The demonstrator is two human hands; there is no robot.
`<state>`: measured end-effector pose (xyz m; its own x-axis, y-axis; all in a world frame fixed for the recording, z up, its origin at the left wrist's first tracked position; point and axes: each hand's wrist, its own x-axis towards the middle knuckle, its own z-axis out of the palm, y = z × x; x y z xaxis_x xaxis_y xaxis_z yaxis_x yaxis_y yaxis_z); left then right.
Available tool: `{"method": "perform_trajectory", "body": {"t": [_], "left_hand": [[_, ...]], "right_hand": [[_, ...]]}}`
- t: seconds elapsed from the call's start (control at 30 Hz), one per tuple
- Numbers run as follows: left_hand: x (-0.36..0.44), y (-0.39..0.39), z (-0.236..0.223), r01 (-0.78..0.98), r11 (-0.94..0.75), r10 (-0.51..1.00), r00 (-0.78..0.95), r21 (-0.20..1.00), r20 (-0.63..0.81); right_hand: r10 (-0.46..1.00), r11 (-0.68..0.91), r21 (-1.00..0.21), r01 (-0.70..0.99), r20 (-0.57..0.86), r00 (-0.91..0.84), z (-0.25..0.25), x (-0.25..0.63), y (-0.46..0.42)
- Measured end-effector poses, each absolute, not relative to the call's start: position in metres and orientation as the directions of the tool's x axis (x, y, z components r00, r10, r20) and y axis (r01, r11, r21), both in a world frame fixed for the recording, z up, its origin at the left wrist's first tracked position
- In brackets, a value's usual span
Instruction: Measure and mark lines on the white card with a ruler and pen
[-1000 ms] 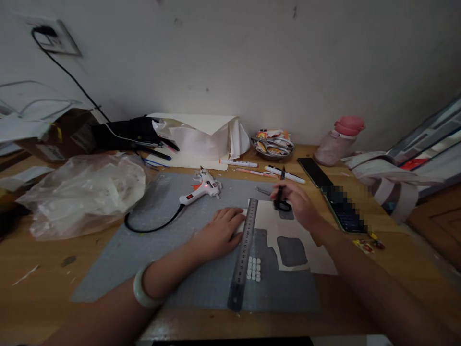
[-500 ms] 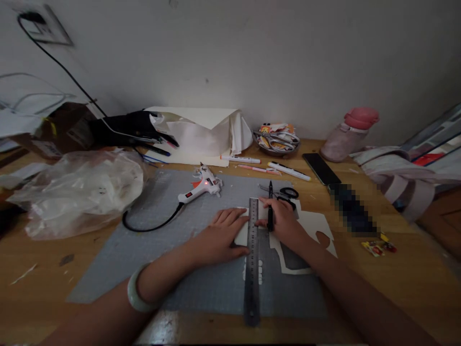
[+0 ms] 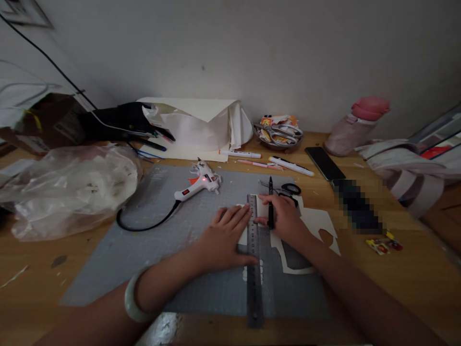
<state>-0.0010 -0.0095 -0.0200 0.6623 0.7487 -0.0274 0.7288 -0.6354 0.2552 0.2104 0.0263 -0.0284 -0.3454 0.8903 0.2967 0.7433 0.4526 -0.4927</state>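
Observation:
A metal ruler point(image 3: 254, 278) lies lengthwise over a piece of white card point(image 3: 242, 235) on the grey cutting mat point(image 3: 158, 269). My left hand point(image 3: 226, 235) is spread flat on the card, its fingertips and thumb reaching the ruler's left edge. On the other side, my right hand point(image 3: 283, 216) is closed around a black pen point(image 3: 271, 202) that points away from me, with thumb and forefinger close to the ruler's top end. Scissors point(image 3: 291, 189) lie just beyond that hand, partly hidden. Cut white card scraps point(image 3: 319, 221) rest beneath the right wrist. Small scalloped white pieces point(image 3: 245, 275) show under the ruler.
A white glue gun point(image 3: 198, 181) with a lit red light lies on the mat, its black cord curving left. Nearby are a plastic bag point(image 3: 79, 192), markers point(image 3: 291, 166), a filled bowl point(image 3: 277, 134), a phone point(image 3: 325, 163) and a pink-lidded bottle point(image 3: 355, 125).
My left hand has slid slightly right and its thumb now lies over the ruler. The ruler's near end has shifted a little right. My right hand still holds the pen; the view has tilted slightly.

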Motion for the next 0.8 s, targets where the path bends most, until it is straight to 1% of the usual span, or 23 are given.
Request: {"method": "perform_trajectory", "body": {"t": [0.37, 0.8], "left_hand": [[-0.012, -0.007, -0.017, 0.727, -0.645, 0.734, 0.675, 0.235, -0.072], [-0.014, -0.006, -0.014, 0.737, -0.645, 0.742, 0.667, 0.204, -0.064]], "right_hand": [[0.879, 0.477, -0.496, 0.725, 0.271, -0.393, -0.023, 0.211, 0.025], [0.878, 0.479, -0.461, 0.747, 0.245, -0.412, -0.021, 0.21, 0.023]]}}
